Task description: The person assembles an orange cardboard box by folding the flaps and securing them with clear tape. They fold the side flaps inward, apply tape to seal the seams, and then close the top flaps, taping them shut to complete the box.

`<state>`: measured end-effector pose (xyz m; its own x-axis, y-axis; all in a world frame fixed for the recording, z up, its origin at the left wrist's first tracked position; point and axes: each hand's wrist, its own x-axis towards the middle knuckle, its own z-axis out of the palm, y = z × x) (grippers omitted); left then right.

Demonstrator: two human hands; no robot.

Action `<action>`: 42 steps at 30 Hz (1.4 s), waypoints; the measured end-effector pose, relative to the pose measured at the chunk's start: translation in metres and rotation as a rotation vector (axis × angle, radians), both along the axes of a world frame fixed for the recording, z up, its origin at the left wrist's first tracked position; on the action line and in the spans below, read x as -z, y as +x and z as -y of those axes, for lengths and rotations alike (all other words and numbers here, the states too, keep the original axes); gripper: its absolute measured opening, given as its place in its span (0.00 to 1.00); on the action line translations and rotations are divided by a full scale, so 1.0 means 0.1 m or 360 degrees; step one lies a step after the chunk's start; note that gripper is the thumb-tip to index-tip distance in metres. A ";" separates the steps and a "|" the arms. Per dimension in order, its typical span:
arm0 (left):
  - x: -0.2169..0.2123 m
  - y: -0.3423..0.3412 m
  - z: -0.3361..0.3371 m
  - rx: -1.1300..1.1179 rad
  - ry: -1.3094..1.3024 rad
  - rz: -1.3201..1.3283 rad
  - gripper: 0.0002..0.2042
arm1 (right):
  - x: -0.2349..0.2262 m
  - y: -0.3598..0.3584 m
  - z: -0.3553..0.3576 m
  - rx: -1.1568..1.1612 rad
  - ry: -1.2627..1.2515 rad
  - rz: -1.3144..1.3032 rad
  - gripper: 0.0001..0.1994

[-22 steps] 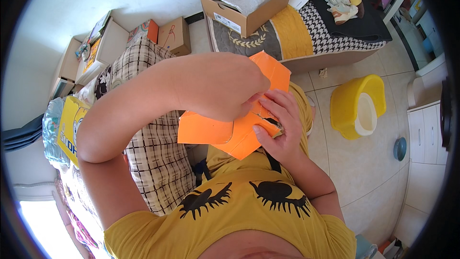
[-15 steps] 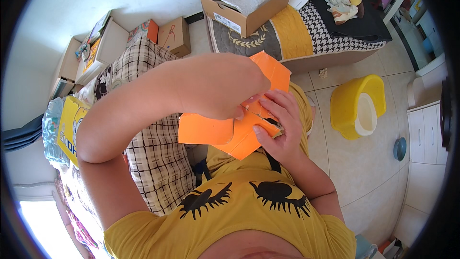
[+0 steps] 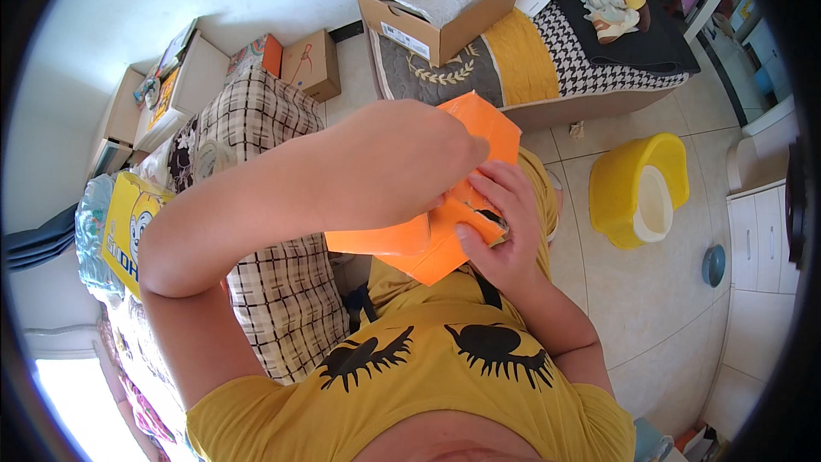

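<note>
1. Head view: orange paper sheet (image 3: 445, 248), partly folded, held in front of the person's chest, near the middle of the frame, above the yellow shirt (image 3: 428, 393).
2. Left hand (image 3: 402, 162) closed over the sheet's upper left part, fingers curled down onto it; forearm crosses from the lower left.
3. Right hand (image 3: 500, 222) grips the sheet's right edge; fingertips (image 3: 466, 235) press on a fold, thumb side hidden behind the paper.
4. Both hands clamped on the same sheet, close together, nearly touching at the fold.
5. Left of the sheet, just beside the person: checked cushion or cover (image 3: 274, 291) in brown and cream.
6. Far side, beyond the hands: low bed (image 3: 547, 60) with yellow and houndstooth bedding; open cardboard box (image 3: 436, 8) with white paper lining rests on it.
7. Right, on the tiled floor (image 3: 650, 308): yellow plastic potty (image 3: 637, 192), well apart from the hands.
8. Far left by the wall: small cardboard boxes (image 3: 308, 64).
</note>
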<state>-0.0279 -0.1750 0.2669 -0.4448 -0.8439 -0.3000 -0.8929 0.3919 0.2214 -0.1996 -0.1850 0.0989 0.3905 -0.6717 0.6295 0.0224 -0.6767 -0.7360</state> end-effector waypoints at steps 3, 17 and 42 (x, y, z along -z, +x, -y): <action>0.04 0.03 0.01 -0.0023 -0.0029 -0.0121 0.14 | 0.00 -0.01 0.02 0.0015 -0.0001 -0.0004 0.23; 0.15 0.21 0.24 -0.0259 0.0549 -0.0645 0.12 | -0.01 -0.01 0.01 0.0035 -0.0073 -0.0027 0.24; 0.24 0.15 0.15 -0.0250 0.0059 -0.0732 0.08 | 0.01 0.00 0.03 0.0036 -0.0017 0.0051 0.27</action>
